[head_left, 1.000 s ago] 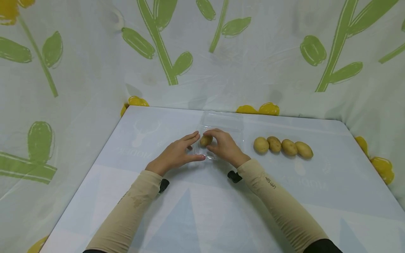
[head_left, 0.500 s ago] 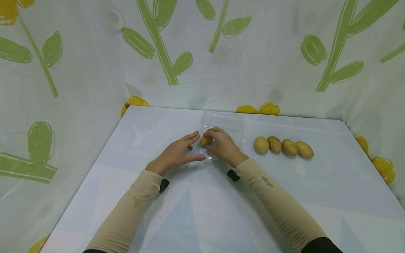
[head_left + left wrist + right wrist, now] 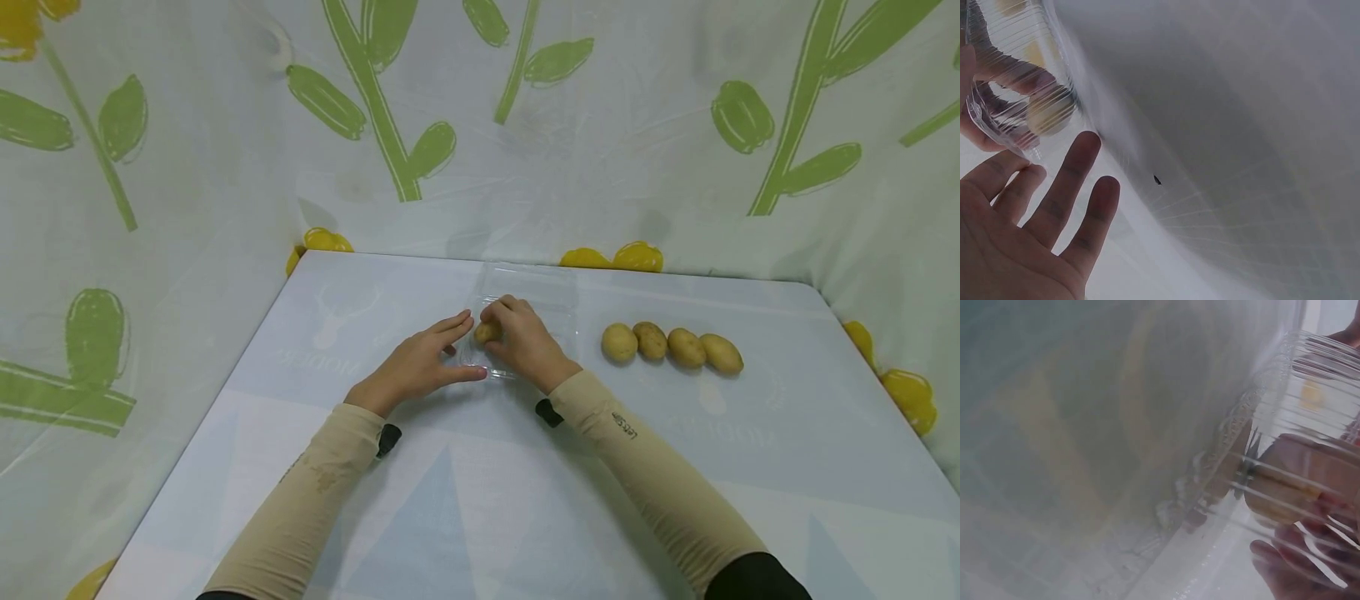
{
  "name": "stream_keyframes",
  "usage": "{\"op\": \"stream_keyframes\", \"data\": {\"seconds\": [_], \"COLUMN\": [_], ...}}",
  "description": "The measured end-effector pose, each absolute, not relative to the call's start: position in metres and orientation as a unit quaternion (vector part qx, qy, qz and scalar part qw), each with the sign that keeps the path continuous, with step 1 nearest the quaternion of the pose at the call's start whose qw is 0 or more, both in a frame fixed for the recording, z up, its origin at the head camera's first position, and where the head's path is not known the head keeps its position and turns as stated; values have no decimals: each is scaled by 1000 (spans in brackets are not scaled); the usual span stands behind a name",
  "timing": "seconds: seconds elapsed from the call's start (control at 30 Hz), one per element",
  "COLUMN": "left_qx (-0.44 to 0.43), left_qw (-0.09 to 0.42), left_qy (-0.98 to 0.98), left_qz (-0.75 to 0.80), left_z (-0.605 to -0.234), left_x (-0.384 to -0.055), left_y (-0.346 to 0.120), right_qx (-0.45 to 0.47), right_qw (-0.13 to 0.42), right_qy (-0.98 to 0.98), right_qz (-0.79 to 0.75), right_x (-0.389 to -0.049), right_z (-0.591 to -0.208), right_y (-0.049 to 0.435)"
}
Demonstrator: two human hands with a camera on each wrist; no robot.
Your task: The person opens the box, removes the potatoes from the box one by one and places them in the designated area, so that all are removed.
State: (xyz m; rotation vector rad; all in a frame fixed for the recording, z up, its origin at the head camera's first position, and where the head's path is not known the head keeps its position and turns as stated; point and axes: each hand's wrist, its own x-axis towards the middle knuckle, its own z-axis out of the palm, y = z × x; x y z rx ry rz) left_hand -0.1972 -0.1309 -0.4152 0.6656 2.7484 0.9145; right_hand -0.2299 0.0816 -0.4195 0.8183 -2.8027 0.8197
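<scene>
A clear plastic clamshell box (image 3: 536, 283) lies at the back middle of the table, its lid folded back. My right hand (image 3: 531, 348) reaches over it and pinches a small yellow-brown potato (image 3: 486, 333) at the box's left side. The left wrist view shows that potato (image 3: 1050, 114) through the ribbed plastic, with right-hand fingers curled at it. My left hand (image 3: 416, 364) is beside the box's left edge, fingers extended, thumb near the front corner. Its fingertips come right up to the plastic wall in the left wrist view. Part of the box is hidden behind my right hand.
Several potatoes (image 3: 686, 350) lie in a row to the right of the box. The pale table (image 3: 420, 517) ends at a curtain (image 3: 600, 167) printed with green leaves and yellow flowers, close behind the box and along the left.
My right hand has rolled slightly over the potato and its forearm has shifted a little to the left. The left hand, the box and the row of potatoes stay in place.
</scene>
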Motion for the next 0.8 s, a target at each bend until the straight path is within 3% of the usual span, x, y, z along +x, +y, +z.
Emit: {"op": "stream_keyframes", "data": {"seconds": [0.8], "left_qx": [224], "left_qw": [89], "left_qy": [921], "left_qz": [305], "left_z": [-416], "left_x": [-197], "left_y": [-130], "right_qx": [220], "right_qw": [-17], "right_qy": [-943], "right_qz": [248], "right_x": [-229], "right_z": [-415], "right_y": [90]}}
